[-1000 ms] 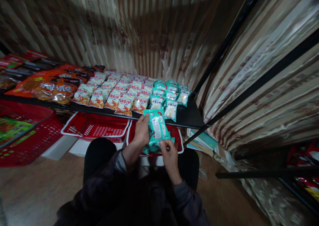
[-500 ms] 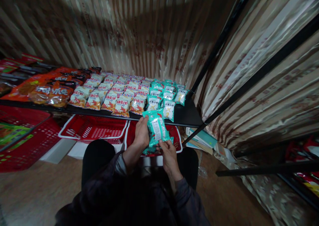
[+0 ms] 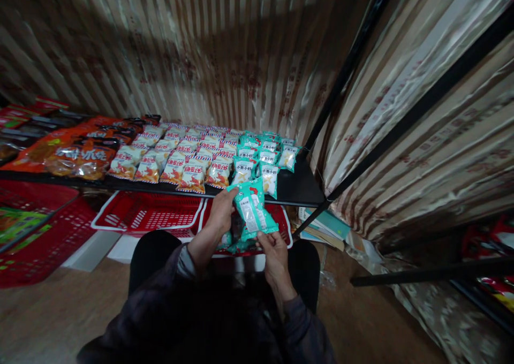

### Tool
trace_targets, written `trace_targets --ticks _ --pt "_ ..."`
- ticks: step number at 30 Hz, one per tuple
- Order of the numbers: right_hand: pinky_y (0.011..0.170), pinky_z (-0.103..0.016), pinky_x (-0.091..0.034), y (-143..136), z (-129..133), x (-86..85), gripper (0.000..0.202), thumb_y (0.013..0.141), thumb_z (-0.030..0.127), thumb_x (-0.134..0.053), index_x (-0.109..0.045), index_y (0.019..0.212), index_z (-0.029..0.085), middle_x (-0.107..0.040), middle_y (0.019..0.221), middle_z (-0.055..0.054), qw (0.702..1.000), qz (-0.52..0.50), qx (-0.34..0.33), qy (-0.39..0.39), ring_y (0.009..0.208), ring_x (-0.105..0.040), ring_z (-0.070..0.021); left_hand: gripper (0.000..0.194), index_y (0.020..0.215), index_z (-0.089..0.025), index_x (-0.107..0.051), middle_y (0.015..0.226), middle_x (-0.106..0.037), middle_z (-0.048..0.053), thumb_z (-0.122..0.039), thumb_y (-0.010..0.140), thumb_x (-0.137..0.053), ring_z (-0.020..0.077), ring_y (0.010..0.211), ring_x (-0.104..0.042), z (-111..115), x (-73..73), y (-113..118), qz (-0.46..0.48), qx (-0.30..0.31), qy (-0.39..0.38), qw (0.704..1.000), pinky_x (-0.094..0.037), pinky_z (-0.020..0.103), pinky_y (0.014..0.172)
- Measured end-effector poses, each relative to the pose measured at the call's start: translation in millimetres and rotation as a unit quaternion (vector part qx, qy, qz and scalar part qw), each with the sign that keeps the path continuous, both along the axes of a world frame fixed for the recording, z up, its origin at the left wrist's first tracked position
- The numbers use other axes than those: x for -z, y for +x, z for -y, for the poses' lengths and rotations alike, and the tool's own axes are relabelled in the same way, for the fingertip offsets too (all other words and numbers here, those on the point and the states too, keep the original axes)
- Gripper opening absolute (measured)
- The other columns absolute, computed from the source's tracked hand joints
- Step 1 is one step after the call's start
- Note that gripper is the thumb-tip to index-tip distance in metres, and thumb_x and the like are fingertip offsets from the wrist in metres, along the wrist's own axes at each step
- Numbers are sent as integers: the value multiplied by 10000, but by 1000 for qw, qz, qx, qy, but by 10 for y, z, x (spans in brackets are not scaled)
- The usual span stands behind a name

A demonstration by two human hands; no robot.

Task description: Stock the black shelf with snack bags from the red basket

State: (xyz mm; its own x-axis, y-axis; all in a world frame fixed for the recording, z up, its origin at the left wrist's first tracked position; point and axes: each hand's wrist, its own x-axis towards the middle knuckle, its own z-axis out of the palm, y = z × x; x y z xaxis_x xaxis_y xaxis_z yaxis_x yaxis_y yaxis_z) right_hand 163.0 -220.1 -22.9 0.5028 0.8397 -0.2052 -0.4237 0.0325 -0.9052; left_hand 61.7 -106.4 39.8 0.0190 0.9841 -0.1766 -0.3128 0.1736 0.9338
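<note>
A teal snack bag [image 3: 252, 209] is held back side up between my two hands, above a red basket [image 3: 286, 226] with a white rim. My left hand [image 3: 220, 214] grips its upper left corner, the fingers partly hidden behind it. At the lower right corner, my right hand [image 3: 274, 254] pinches the bag's sealed end. More teal packaging shows in the basket beneath. Just beyond, teal bags of the same kind [image 3: 268, 177] stand in rows on a black shelf [image 3: 299, 184].
White-and-orange snack bags [image 3: 191, 172] fill the shelf's middle, with orange bags [image 3: 86, 158] farther left. Another red basket [image 3: 148, 211] and a larger red one [image 3: 36, 235] sit below. A black metal post [image 3: 341, 75] rises at the right, by papers [image 3: 327, 225] on the floor.
The held teal bag has tilted, its lower end swinging slightly right and down with my right hand. My left hand has shifted slightly left. The view has moved a little.
</note>
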Motion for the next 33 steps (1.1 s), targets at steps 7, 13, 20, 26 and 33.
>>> trace_targets --ticks 7,13,20,26,33 --pt "560 -250 -487 88 10 3 350 603 392 -814 -649 827 178 -701 755 -37 1000 24 0 9 643 -628 -148 393 721 -157 -684 702 -673 2 -402 458 -844 140 661 -576 -180 -230 -107 -46 71 54 995 -443 260 668" --pt "555 -249 -482 91 41 9 272 624 361 -788 -619 758 194 -651 655 2 999 36 -23 1 614 -616 -145 378 676 -162 -712 646 -661 -2 -449 473 -850 140 628 -560 -246 -394 -161 -138 162 103 972 -424 263 619" --pt "555 -253 -491 100 45 -23 258 620 366 -775 -617 754 212 -637 660 9 999 39 -29 -10 613 -597 -147 379 656 -163 -695 580 -608 -23 -487 499 -811 113 553 -496 -272 -303 -179 -184 157 112 964 -375 240 540" --pt "530 -243 -507 174 64 -96 309 710 507 -697 -624 727 208 -624 654 1 997 69 -36 -29 660 -616 -162 417 703 -163 -665 614 -597 -17 -527 533 -777 119 570 -493 -265 -302 -182 -180 171 133 960 -371 248 550" --pt "495 -216 -477 232 39 -111 375 600 499 -791 -636 754 195 -625 615 30 998 59 -6 -13 571 -592 -125 374 681 -173 -663 606 -592 -23 -482 505 -780 113 565 -473 -272 -309 -196 -168 173 122 963 -353 237 541"
